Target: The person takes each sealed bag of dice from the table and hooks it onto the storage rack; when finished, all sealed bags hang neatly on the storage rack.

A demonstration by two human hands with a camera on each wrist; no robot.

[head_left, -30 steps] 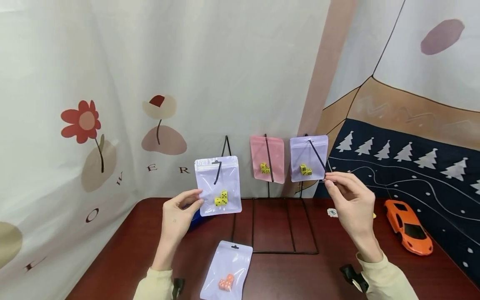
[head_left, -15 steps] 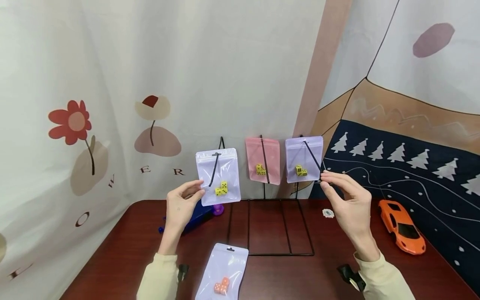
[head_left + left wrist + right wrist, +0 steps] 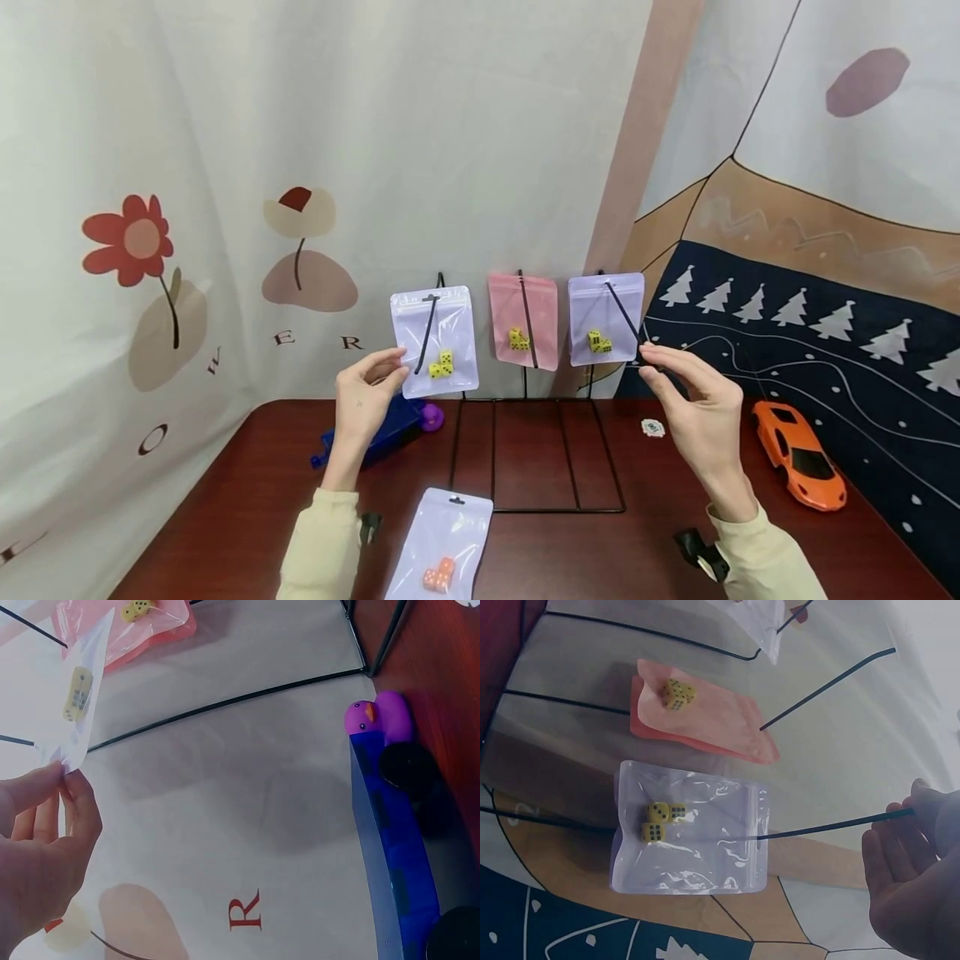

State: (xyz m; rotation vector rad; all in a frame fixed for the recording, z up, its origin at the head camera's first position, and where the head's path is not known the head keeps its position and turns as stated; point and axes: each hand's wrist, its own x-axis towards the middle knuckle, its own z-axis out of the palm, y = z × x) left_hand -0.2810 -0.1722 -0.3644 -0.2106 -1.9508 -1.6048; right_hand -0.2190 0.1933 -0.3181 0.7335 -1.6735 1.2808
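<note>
In the head view my left hand (image 3: pixel 358 407) pinches the left edge of a pale purple zip bag (image 3: pixel 454 321) with several yellow dice inside. The bag's top hole is on the left hook (image 3: pixel 426 337) of a black wire rack (image 3: pixel 492 458). My right hand (image 3: pixel 703 412) pinches the tip of the right hook (image 3: pixel 832 824) between thumb and fingers. Another purple zip bag (image 3: pixel 581 310) with yellow dice hangs on that hook. Between them a pink zip bag (image 3: pixel 502 302), also with yellow dice, hangs from the middle hook (image 3: pixel 829 686).
A purple zip bag (image 3: pixel 450 529) with orange dice lies on the dark red table (image 3: pixel 570 558) in front. Behind my left hand sits a blue toy vehicle (image 3: pixel 393 429) with a purple rubber duck (image 3: pixel 379 718). An orange toy car (image 3: pixel 801 457) stands at the right.
My left hand has raised the purple bag and moved it back along the left hook, toward the rack. The right hand keeps its pinch on the right hook's tip.
</note>
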